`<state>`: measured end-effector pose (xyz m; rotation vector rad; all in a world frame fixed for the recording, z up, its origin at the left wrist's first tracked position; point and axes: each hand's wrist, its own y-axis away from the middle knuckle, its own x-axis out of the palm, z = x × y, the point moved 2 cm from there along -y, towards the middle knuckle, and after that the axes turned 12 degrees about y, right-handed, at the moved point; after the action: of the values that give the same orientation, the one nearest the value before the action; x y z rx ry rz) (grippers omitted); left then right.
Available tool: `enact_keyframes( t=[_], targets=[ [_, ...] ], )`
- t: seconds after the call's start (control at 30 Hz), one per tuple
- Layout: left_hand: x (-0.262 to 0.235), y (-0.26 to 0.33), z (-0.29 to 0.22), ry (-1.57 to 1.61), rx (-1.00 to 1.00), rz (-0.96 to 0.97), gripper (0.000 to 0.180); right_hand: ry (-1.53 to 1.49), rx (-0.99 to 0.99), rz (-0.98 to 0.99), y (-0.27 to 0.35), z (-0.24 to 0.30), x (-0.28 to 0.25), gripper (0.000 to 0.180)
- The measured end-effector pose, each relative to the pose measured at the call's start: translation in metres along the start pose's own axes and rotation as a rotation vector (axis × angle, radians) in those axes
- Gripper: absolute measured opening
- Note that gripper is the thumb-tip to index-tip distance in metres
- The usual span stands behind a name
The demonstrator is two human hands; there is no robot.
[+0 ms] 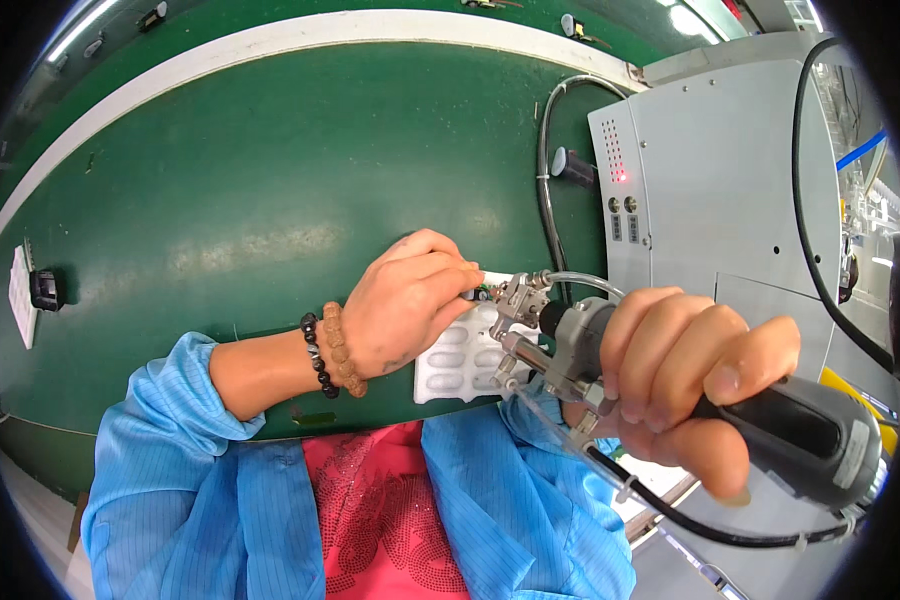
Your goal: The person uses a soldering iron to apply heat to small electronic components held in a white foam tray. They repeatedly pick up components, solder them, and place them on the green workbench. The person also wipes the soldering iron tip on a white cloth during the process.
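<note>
In the head view, we judged the step in hand to be bringing a black-and-grey handheld power tool with a silver metal nose (815, 435) to a small dark part with a hint of green (481, 295). The part sat at the far edge of a white moulded tray with oval pockets (422, 380), near the front edge of the green desk (220, 170). We saw the left hand (415, 295) with its fingers pinched about the part, and the right hand (685, 380) with its fingers wrapped round the tool's grip. As we judged it, the next move called for a steady part and a well-aligned nose. The part looked small and mostly covered by fingers; we could not tell its full shape, or whether the nose touched it.
</note>
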<state>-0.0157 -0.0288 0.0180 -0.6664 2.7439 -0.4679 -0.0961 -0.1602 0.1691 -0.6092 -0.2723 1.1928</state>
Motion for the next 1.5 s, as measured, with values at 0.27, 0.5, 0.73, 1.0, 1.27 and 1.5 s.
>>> enact_keyframes(
  t=[0.27,0.5,0.73,1.0,1.27,1.5],
  targets=[
    [0.006,0.001,0.007,-0.057,-0.086,0.004,0.030,-0.093,-0.205,-0.204,0.037,0.037,-0.040,0.045],
    [-0.070,-0.037,-0.008,-0.068,-0.205,-0.046,0.029,-0.069,-0.177,-0.069,0.033,0.049,-0.046,0.051],
    [-0.238,-0.111,0.073,-0.990,0.022,-0.563,0.035,-0.093,-0.159,-0.046,0.028,0.042,-0.036,0.049],
    [-0.159,-0.201,0.136,-0.742,0.176,0.006,0.037,-0.106,-0.169,-0.144,0.030,0.031,-0.036,0.043],
    [-0.150,-0.232,0.141,-0.747,-0.035,-0.025,0.031,-0.129,-0.164,-0.142,0.033,0.024,-0.045,0.041],
    [-0.065,-0.104,0.012,-0.250,0.096,0.080,0.027,-0.086,-0.167,-0.098,0.039,0.022,-0.055,0.046]
  ],
)
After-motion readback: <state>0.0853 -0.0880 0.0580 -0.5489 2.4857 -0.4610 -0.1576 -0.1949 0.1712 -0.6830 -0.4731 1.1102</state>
